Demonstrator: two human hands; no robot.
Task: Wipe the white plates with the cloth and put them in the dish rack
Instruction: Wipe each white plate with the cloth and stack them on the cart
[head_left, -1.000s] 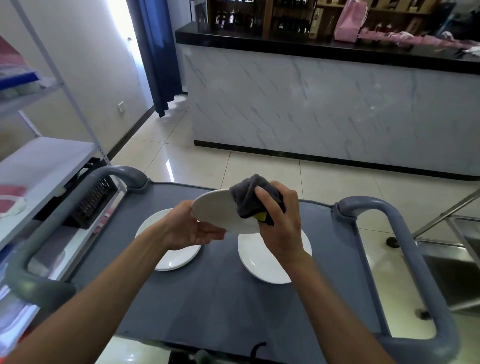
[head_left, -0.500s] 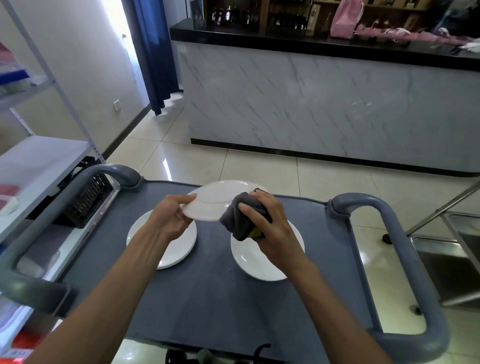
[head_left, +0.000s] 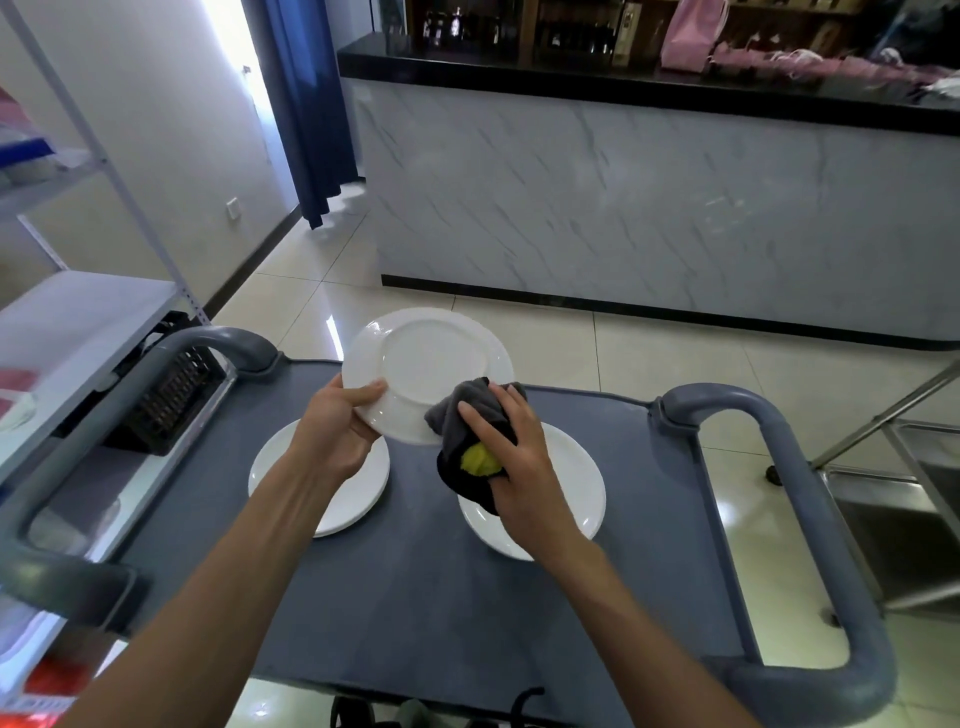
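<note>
- Over a grey cart top (head_left: 415, 613) with rounded grey handles at both sides, the left hand (head_left: 337, 431) holds a white plate (head_left: 426, 371) tilted up, its underside facing the camera; thumb on the near face, fingers (head_left: 363, 434) curled round the rim.
- Beside it, the right hand (head_left: 519, 467) grips a bunched dark grey cloth (head_left: 462, 415) with a yellow patch showing; the cloth touches the held plate's lower right edge.
- Two more white plates lie flat on the cart: the left plate (head_left: 291, 467) under the left wrist, the right plate (head_left: 576, 483) under the right hand.
- Beyond the cart: glossy cream floor tiles (head_left: 649, 353), a marble-fronted bar with a black counter (head_left: 623, 83), a blue curtain (head_left: 306, 104), and pink bags on the bar.
- At left stands a white metal shelf unit (head_left: 78, 322), with a black slatted crate (head_left: 171, 400) beside the cart handle; whether that is the dish rack I cannot tell.
- Both lying plates are partly hidden by arms and cloth; the steel frame at right (head_left: 909, 467) is cut off by the picture's edge; the items on the back shelves are too blurred to name.
</note>
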